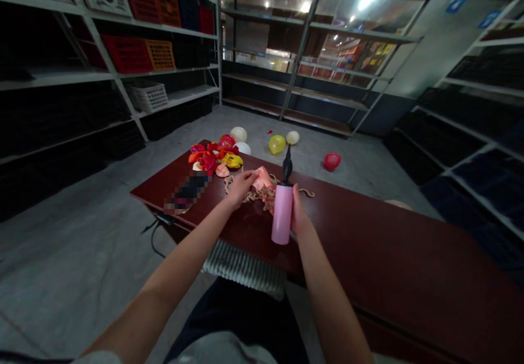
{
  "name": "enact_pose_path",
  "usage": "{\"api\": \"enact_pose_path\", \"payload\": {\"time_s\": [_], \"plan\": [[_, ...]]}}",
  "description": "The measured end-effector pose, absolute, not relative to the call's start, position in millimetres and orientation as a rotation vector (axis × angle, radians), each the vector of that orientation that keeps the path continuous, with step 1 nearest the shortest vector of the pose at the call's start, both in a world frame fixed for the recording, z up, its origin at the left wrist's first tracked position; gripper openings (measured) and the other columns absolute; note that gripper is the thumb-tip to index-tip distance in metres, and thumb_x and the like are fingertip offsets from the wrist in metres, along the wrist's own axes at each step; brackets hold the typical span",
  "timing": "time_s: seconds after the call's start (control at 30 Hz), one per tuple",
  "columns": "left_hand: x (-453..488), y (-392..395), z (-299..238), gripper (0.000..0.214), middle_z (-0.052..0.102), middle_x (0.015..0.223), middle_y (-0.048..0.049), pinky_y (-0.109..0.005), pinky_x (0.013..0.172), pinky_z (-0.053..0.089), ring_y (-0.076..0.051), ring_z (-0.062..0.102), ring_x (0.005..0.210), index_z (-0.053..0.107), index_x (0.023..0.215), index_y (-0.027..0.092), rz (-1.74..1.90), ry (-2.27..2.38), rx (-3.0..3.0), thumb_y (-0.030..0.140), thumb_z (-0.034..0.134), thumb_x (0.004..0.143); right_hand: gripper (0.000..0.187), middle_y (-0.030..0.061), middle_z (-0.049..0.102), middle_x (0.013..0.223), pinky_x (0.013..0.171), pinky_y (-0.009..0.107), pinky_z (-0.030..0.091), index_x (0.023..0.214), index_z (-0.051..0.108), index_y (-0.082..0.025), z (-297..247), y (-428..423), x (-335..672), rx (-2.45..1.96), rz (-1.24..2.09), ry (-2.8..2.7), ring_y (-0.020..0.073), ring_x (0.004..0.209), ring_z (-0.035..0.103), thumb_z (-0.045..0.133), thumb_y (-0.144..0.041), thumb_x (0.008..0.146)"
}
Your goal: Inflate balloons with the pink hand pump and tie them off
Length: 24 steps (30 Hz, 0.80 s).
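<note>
My right hand (298, 216) is wrapped round a pink hand pump (282, 214) with a black nozzle, holding it upright over the dark red table (368, 255). My left hand (240, 186) reaches forward and pinches a limp peach balloon (262, 178) lying on a tangle of beige string (262, 194). Behind them, a heap of flat red, orange and yellow balloons (213, 157) lies at the table's far end.
Inflated balloons lie on the grey floor beyond the table: white (238, 133), yellow (277, 144), cream (292, 137) and red (331, 161). Metal shelving with red and orange crates (141, 53) lines the left; dark shelves (470, 113) stand right. A blurred dark object (189, 189) rests on the table.
</note>
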<state>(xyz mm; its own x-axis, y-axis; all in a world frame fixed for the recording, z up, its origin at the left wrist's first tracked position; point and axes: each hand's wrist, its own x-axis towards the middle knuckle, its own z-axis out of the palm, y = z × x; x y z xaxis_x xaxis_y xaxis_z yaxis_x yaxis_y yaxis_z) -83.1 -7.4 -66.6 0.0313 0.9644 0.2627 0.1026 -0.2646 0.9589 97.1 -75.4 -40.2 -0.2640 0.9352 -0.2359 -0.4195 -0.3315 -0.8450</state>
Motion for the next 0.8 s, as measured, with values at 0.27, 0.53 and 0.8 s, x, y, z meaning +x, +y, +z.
{"api": "enact_pose_path", "payload": {"time_s": [0.27, 0.53, 0.8], "plan": [[-77.1, -23.6, -79.2, 0.027, 0.053, 0.064, 0.0001, -0.028, 0.062, 0.034, -0.016, 0.047, 0.064, 0.055, 0.065, 0.017, 1.378, 1.165, 1.799, 0.031, 0.064, 0.086, 0.076, 0.0129, 0.078, 0.086, 0.05, 0.022, 0.057, 0.112, 0.07, -0.013, -43.3, -81.4, 105.2, -0.898, 1.803, -0.778, 0.0163, 0.065, 0.072, 0.024, -0.071, 0.097], [-82.8, -28.8, -84.7, 0.019, 0.06, 0.084, -0.0025, -0.028, 0.074, 0.042, -0.019, 0.057, 0.08, 0.051, 0.08, 0.019, 1.508, 1.075, 2.016, 0.025, 0.066, 0.091, 0.067, 0.0132, 0.077, 0.096, 0.048, 0.023, 0.057, 0.108, 0.071, -0.015, -49.1, -84.3, 100.1, -0.886, 1.842, -0.852, 0.0185, 0.074, 0.073, 0.03, -0.067, 0.098], [-80.1, -29.3, -76.2, 0.026, 0.069, 0.107, -0.0098, -0.034, 0.091, 0.049, -0.025, 0.064, 0.102, 0.067, 0.107, 0.017, 1.545, 1.003, 1.65, 0.025, 0.076, 0.084, 0.065, 0.0139, 0.076, 0.101, 0.053, 0.024, 0.06, 0.108, 0.072, -0.013, -50.0, -85.2, 97.0, -0.88, 1.862, -0.85, 0.0188, 0.08, 0.073, 0.034, -0.066, 0.098]]}}
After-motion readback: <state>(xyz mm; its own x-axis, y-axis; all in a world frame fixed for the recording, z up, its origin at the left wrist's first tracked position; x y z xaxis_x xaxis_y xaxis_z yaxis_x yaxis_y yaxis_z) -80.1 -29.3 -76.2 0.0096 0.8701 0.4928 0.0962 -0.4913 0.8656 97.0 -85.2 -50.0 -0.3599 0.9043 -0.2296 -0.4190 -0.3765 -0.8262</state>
